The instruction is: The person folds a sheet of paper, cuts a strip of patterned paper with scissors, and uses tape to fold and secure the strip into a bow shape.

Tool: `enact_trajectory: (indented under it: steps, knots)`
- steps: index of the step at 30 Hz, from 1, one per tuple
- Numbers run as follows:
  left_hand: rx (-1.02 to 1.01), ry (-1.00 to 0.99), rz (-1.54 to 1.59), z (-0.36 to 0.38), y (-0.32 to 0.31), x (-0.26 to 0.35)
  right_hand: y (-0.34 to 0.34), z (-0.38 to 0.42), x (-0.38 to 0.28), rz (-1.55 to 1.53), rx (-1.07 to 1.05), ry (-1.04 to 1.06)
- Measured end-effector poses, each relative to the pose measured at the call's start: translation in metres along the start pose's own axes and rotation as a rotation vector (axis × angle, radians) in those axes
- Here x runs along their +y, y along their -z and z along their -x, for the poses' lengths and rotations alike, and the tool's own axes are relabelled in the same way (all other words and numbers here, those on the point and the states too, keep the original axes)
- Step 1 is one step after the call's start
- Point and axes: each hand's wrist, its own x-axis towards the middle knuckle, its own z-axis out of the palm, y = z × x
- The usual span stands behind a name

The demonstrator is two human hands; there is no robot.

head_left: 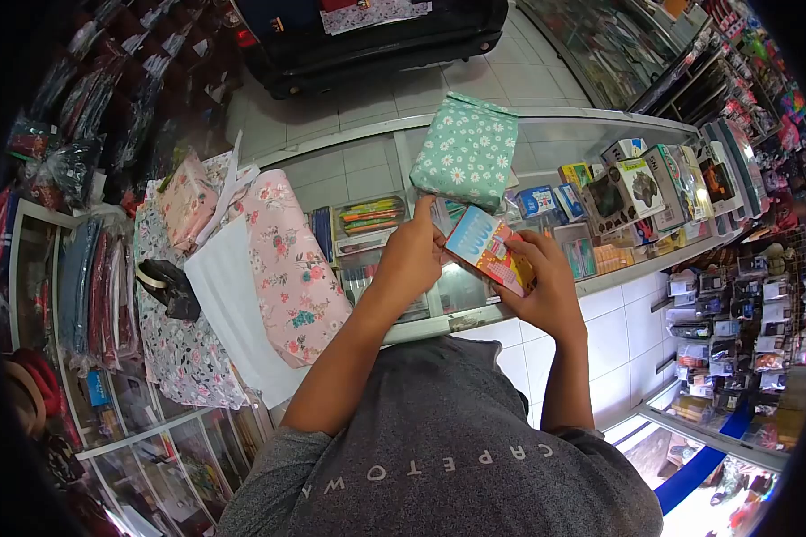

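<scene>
A small colourful flat box [484,249], pale blue at the top and red and yellow below, is held tilted above the glass counter. My right hand [542,277] grips its right side, with the thumb under the lower edge and the fingers along the side. At its left edge are the curled fingers of my left hand [409,255], partly hidden, while one digit points up towards a green parcel. This green parcel with white daisies [466,152] rests on the counter just beyond the box.
Pink floral wrapping paper [295,268], a white sheet [233,304] and a black tape dispenser [175,286] lie to the left. Boxed goods [640,192] stand on the right of the glass counter [461,322]. Packaged goods [707,331] hang at far right.
</scene>
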Motion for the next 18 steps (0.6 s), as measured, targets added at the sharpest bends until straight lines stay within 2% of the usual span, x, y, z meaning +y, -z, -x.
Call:
enact_trajectory:
  steps: [2,3,5,8,11,13,15,18]
  knots:
    - [0.098,-0.175,-0.041,0.005,0.0,-0.007,0.001,0.0,-0.005,0.088,-0.005,0.026]
    - [0.097,-0.162,-0.052,0.008,0.003,-0.013,-0.004,0.0,-0.011,0.072,-0.008,0.024]
    - [0.276,-0.247,-0.107,0.01,0.003,-0.014,0.002,-0.003,-0.02,0.201,-0.001,0.067]
    - [0.269,-0.304,-0.04,0.022,0.015,-0.004,0.011,-0.009,-0.043,0.347,0.072,0.112]
    - [0.315,-0.304,0.038,0.05,0.037,0.012,-0.003,-0.019,-0.055,0.131,0.135,0.124]
    - [0.377,-0.314,0.067,0.062,0.05,0.009,-0.011,-0.036,-0.079,0.103,0.126,0.181]
    - [0.442,-0.333,0.176,0.074,0.065,0.0,-0.026,-0.054,-0.102,0.006,0.072,0.346]
    - [0.549,-0.312,0.233,0.093,0.086,-0.018,-0.055,-0.078,-0.135,-0.067,-0.017,0.448]
